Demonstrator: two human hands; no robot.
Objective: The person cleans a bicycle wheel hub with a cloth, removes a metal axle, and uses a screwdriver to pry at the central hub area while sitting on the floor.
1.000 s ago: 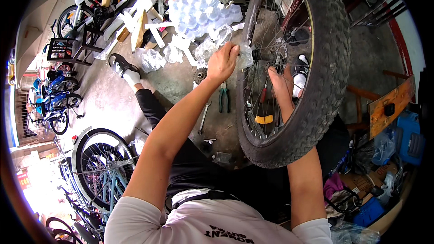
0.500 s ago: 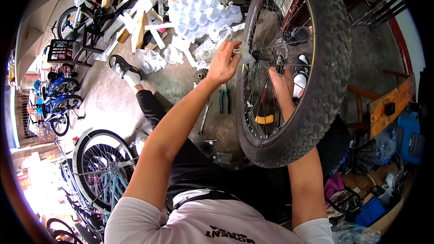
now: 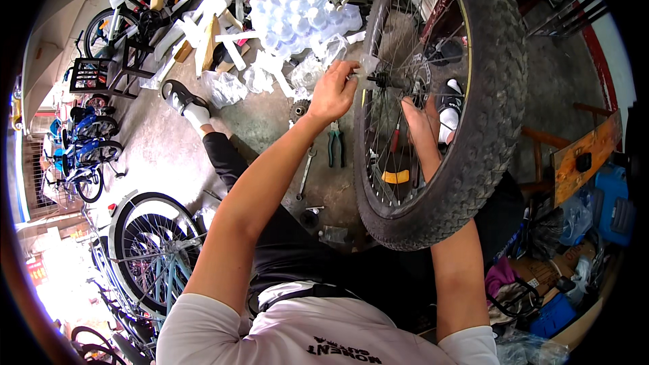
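Observation:
A bicycle wheel (image 3: 497, 105) with a wide knobby black tyre stands tilted upright in front of me, on the right. My right hand (image 3: 420, 122) shows through the spokes, closed at the hub's far side by the disc rotor (image 3: 422, 76); some fingers are hidden. My left hand (image 3: 334, 91) is at the wheel's near side, fingers curled, pinching what looks like a scrap of translucent plastic (image 3: 368, 65). Just right of its fingertips, apart from them, the black axle end (image 3: 380, 80) sticks out of the hub.
On the concrete floor lie pliers (image 3: 336, 145), a wrench (image 3: 306, 174) and a sprocket cassette (image 3: 299, 111). A screwdriver (image 3: 395, 140) shows through the spokes. Wrapped water bottles (image 3: 304, 17) and packing scraps fill the back. Another bicycle wheel (image 3: 152, 250) stands left; a wooden stool (image 3: 587, 155) stands right.
The translucent plastic has moved up off the axle end, which now shows bare. My left hand has shifted slightly; my right hand and the wheel stay nearly in place.

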